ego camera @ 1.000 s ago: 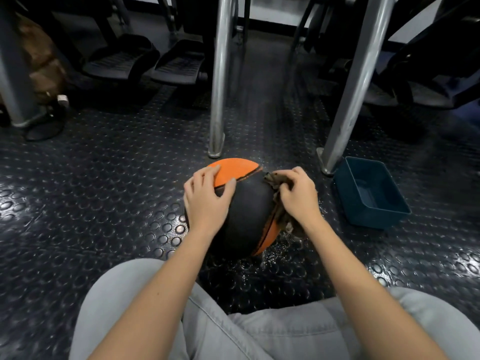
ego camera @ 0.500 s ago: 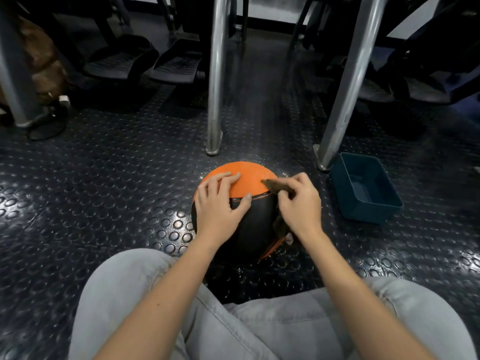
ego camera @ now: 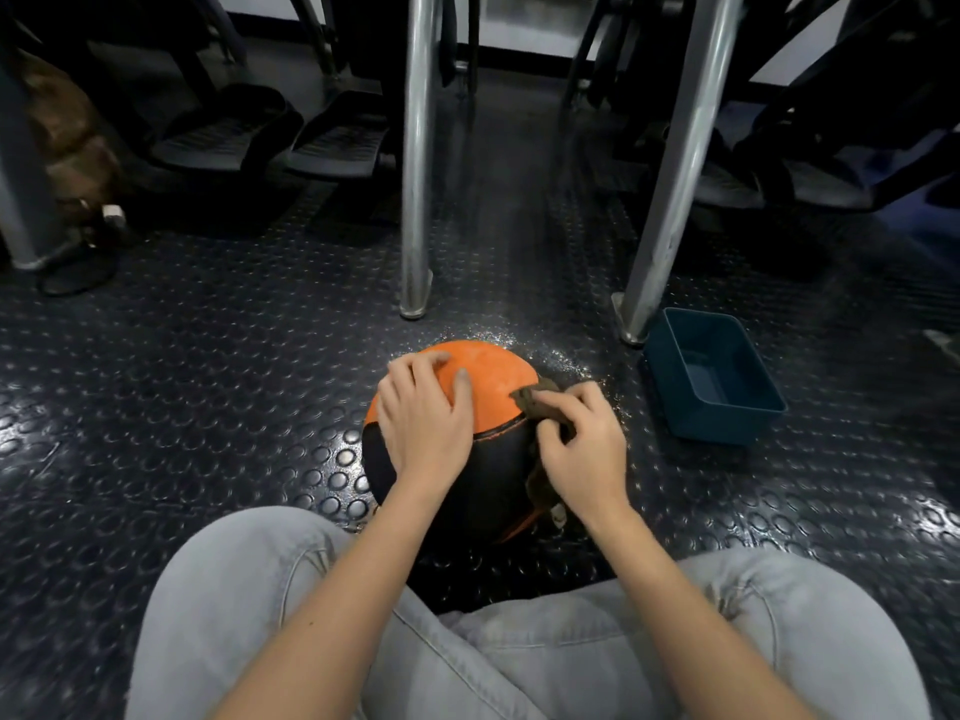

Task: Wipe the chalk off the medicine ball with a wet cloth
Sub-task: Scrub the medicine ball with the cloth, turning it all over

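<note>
Right grip [ego camera: 584, 452] clamped on brown cloth [ego camera: 535, 402], pressing it onto medicine ball [ego camera: 493, 379] orange panel. Left grip [ego camera: 423, 431] apart, flat on ball top. Blue tub [ego camera: 711, 428] just right.

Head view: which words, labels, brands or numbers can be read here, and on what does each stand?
None can be read. The medicine ball shows only orange and black panels; the cloth, the blue tub and the studded floor bear no visible print.
</note>
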`<control>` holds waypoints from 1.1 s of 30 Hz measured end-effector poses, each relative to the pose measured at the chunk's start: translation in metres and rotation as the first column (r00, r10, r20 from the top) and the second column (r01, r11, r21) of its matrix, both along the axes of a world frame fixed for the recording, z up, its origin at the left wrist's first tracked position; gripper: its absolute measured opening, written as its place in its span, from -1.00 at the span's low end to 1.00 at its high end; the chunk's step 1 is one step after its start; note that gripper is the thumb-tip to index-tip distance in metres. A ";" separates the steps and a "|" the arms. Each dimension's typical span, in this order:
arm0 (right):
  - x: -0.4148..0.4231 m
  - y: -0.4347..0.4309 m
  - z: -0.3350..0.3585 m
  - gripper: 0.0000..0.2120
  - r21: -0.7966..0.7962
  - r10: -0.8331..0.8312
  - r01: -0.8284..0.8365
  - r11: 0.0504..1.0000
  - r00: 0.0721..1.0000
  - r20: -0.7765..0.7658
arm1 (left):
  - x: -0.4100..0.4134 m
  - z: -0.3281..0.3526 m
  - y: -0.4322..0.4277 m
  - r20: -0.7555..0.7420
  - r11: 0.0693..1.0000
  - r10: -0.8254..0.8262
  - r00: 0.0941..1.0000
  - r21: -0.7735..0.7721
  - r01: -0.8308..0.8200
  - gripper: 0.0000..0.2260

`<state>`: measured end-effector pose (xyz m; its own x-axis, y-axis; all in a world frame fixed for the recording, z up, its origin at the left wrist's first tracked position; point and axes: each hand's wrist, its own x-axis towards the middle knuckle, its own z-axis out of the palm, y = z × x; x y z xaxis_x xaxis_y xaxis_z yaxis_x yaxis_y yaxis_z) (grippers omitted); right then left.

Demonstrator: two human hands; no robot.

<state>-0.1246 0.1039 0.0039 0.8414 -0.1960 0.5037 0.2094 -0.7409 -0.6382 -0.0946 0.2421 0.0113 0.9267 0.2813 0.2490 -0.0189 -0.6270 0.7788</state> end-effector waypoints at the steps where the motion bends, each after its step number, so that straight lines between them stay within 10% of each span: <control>1: -0.005 0.008 0.003 -0.75 -0.044 0.062 -0.059 0.997 0.996 0.062 | 0.001 -0.001 0.001 0.012 1.000 0.018 1.000 0.010 -0.018 -0.78; 5: -0.002 0.020 0.013 -0.76 -0.231 0.252 -0.228 0.946 0.964 0.081 | 0.004 -0.008 0.015 0.058 0.999 -0.036 0.998 -0.011 0.037 -0.81; 11: 0.056 -0.018 0.030 -0.75 -0.111 0.079 -0.127 0.986 0.929 -0.361 | 0.004 -0.005 0.003 0.057 0.998 -0.052 0.997 0.040 0.050 -0.80; 28: -0.003 0.010 0.036 -0.71 -0.114 0.341 -0.373 0.921 0.912 -0.228 | 0.000 -0.011 0.007 0.163 0.994 -0.064 0.985 0.104 0.047 -0.75; 33: 0.045 -0.026 0.033 -0.71 -0.083 0.109 -0.151 0.985 0.920 -0.377 | 0.000 -0.009 -0.002 0.120 0.995 -0.067 0.990 0.088 0.057 -0.82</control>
<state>-0.0797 0.0776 0.0369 0.9860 -0.0338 0.1632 0.0732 -0.7920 -0.6061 -0.0947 0.2404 0.0027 0.9026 0.1975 0.3825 -0.1523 -0.6847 0.7127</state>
